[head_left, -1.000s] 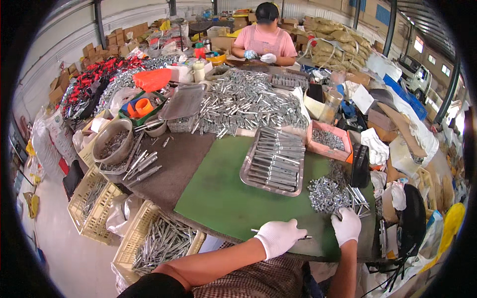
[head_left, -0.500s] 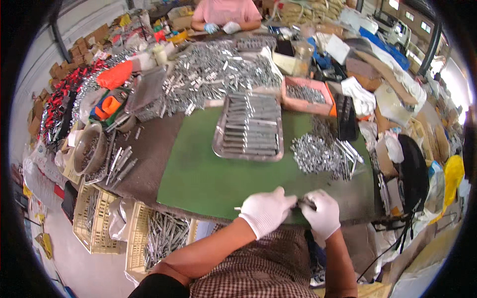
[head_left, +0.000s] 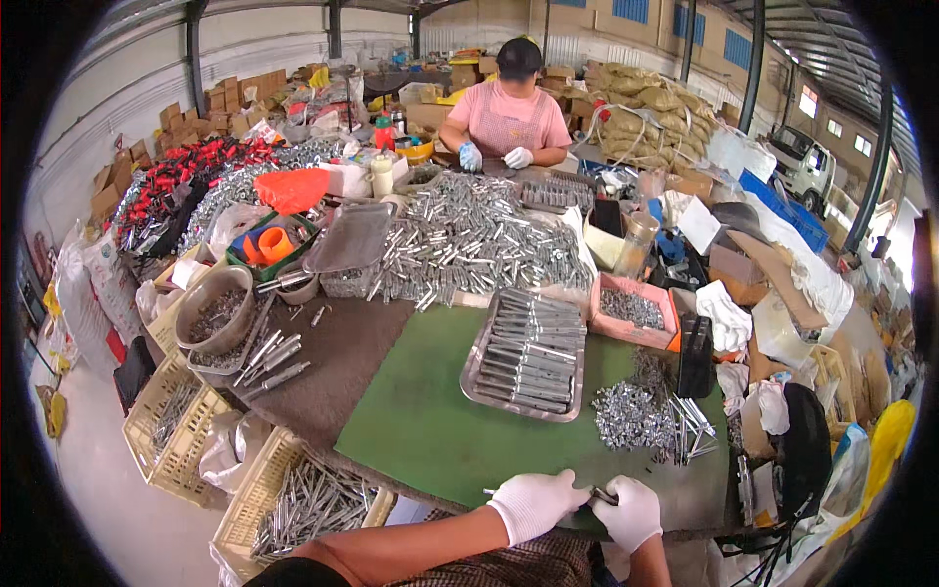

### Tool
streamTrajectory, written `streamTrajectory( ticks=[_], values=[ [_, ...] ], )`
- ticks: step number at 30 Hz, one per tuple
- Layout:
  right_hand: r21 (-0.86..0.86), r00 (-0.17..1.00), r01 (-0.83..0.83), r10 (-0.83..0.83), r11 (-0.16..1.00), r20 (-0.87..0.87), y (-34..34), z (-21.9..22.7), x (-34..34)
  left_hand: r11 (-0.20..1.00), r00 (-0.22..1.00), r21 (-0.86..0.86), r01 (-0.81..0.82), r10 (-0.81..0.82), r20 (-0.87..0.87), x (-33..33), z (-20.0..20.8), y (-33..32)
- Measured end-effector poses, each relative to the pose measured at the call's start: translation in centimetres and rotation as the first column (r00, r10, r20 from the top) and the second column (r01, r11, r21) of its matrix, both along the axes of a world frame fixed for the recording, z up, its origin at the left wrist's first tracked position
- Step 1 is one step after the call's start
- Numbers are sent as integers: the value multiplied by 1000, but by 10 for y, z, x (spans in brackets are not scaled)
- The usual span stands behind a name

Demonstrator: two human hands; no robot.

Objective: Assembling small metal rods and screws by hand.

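Both my hands wear white gloves and meet at the near edge of the green mat (head_left: pixel 421 411). My left hand (head_left: pixel 538 505) is closed around a slim metal rod (head_left: pixel 488 492), whose pale end pokes out on its left. At the rod's other end, my right hand (head_left: pixel 631 513) pinches a short dark metal piece (head_left: pixel 604 496); the join is mostly hidden by fingers. Beyond them lies a metal tray (head_left: pixel 471 383) with metal rods laid side by side. To its right is a heap of small shiny metal parts (head_left: pixel 634 417), beside several loose silvery pins (head_left: pixel 693 430).
A pink box (head_left: pixel 673 311) of small parts stands behind the heap. Across the table spreads a big pile of metal pieces (head_left: pixel 479 235), with a co-worker (head_left: pixel 514 112) in pink behind it. Left are a round bowl (head_left: pixel 184 323) and yellow crates (head_left: pixel 235 519) below the table edge.
The view has tilted up, so the table and my hands sit lower and the co-worker shows more fully. My hands stay together on the rod, with little change in grip.
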State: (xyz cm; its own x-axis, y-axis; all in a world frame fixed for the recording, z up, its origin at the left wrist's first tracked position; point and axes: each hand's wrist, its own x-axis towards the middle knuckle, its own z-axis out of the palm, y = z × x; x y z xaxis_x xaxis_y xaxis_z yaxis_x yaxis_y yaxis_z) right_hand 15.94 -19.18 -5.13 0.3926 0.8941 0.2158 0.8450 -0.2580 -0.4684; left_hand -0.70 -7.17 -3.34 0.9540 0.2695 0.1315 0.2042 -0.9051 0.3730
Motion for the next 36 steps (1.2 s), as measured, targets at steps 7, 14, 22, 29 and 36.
streamTrajectory(
  ticks=[7,14,22,29,36],
  values=[
    [323,643,223,110,920,-758,13,1,-10,997,991,-56,49,-55,-121,4,7,3],
    [502,88,633,590,589,-803,37,5,-32,999,994,31,35,-32,-105,4,10,1],
    [610,334,517,515,601,-790,34,-1,-45,997,992,66,35,-27,-120,3,13,-4],
    [613,422,565,445,552,-790,36,-7,-27,956,985,290,-48,94,-147,36,18,-18],
    [440,52,693,570,570,-820,45,-11,-23,938,949,221,-268,218,226,-48,4,19]
  ],
)
